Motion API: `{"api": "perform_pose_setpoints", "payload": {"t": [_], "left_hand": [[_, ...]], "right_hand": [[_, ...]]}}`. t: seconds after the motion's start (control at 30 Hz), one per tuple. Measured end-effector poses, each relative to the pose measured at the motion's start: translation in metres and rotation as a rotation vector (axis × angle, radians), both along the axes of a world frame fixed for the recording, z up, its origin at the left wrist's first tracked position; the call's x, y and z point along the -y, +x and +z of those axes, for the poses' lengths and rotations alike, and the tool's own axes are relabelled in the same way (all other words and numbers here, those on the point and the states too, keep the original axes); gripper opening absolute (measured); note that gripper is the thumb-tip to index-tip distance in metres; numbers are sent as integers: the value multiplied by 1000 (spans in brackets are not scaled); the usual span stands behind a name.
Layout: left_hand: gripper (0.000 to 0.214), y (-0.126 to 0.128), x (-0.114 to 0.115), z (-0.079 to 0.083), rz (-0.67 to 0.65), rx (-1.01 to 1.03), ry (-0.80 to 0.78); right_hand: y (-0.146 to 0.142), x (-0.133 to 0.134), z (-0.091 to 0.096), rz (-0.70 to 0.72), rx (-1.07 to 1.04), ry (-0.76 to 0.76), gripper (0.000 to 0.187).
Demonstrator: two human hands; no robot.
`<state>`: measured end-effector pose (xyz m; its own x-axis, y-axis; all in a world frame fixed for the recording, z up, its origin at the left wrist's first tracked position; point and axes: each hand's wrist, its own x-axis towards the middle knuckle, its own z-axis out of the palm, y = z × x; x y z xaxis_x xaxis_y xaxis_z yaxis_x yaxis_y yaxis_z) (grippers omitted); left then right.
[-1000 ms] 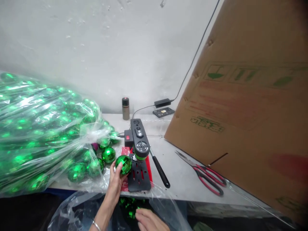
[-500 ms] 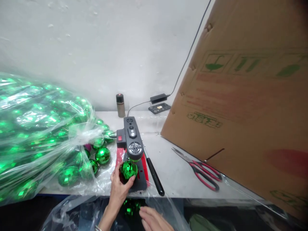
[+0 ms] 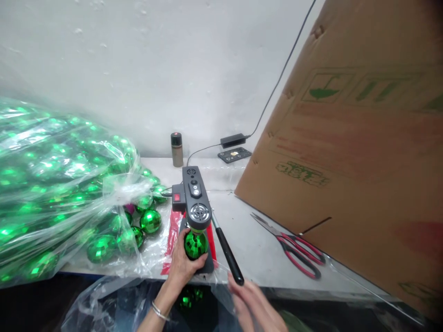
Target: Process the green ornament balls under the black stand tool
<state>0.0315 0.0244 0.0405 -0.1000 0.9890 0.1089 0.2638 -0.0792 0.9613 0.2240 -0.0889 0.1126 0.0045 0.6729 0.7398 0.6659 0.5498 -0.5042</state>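
My left hand [image 3: 183, 265] grips a green mirrored ball [image 3: 194, 244] and holds it under the head of a small black press machine [image 3: 194, 200] that stands on a black base plate. My right hand [image 3: 254, 302] is at the table's front edge, fingers stretched out but smeared by motion, just below the tip of the machine's black lever handle [image 3: 228, 256]; I cannot tell whether it touches the handle.
A big clear bag of green balls [image 3: 51, 184] fills the left, with loose balls [image 3: 150, 221] spilling out. Red-handled scissors [image 3: 294, 251] lie to the right. A cardboard sheet [image 3: 353, 152] leans at right. A small can [image 3: 176, 149], adapter and cable sit at the back. Another plastic bag [image 3: 114, 304] hangs below.
My left hand has carried the green ball from beside the machine to under its head. My right hand has risen from the bag below towards the lever handle.
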Motion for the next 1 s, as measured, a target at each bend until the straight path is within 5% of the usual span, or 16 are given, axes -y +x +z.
{"api": "perform_pose_setpoints", "payload": {"t": [0.1,0.23,0.4,0.73,1.0], "left_hand": [[79,0,-1,-1,-19,48,-11],[80,2,-1,-4,9,90,4],[83,4,1,-9,-9,110,-1],[82,8,7,-15,7,38,0],[79,8,8,-15,0,58,-23]], "right_hand": [[-5,-18,21,-114,-65,85,40],[-17,-50,55,-51,-12,255,57],[-29,-75,88,114,15,222,30],[-43,-78,63,133,-170,211,33],[-49,-78,66,60,-153,217,38]]}}
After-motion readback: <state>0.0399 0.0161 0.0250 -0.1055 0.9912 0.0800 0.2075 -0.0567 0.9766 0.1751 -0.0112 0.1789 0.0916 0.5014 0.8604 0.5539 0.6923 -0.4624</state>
